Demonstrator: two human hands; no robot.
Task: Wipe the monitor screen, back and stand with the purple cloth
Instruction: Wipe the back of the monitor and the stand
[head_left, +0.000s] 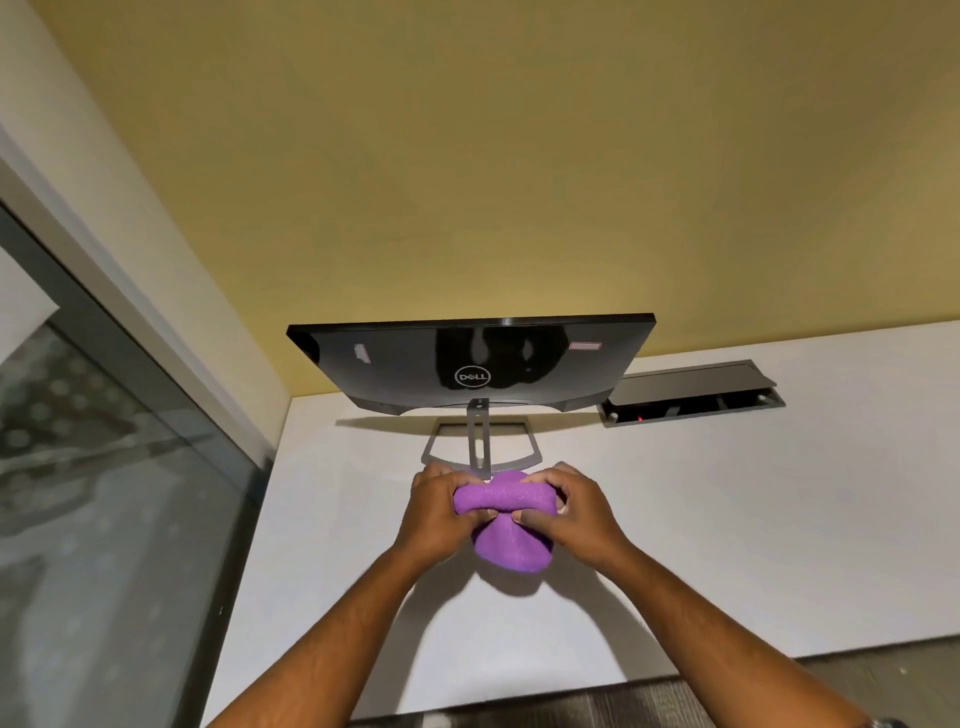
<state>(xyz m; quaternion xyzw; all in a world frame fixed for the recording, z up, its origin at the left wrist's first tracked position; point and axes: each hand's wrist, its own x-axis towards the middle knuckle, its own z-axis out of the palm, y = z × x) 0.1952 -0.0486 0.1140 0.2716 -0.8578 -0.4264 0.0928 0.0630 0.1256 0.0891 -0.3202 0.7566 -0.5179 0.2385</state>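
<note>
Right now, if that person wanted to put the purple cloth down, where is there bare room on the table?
Bare white table lies right of the hands, in front of the cable box, and left of the stand toward the wall. It is crowded at the stand's base, where left hand and right hand hold the purple cloth.

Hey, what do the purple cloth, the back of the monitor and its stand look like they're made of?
Purple cloth: soft knit or microfibre, matte; it bunches where both hands grip it.
Monitor back: probably glossy black plastic; it mirrors the room like a polished shell.
Stand: looks like brushed grey metal or metal-look plastic, dull sheen; which one, I cannot tell.
</note>
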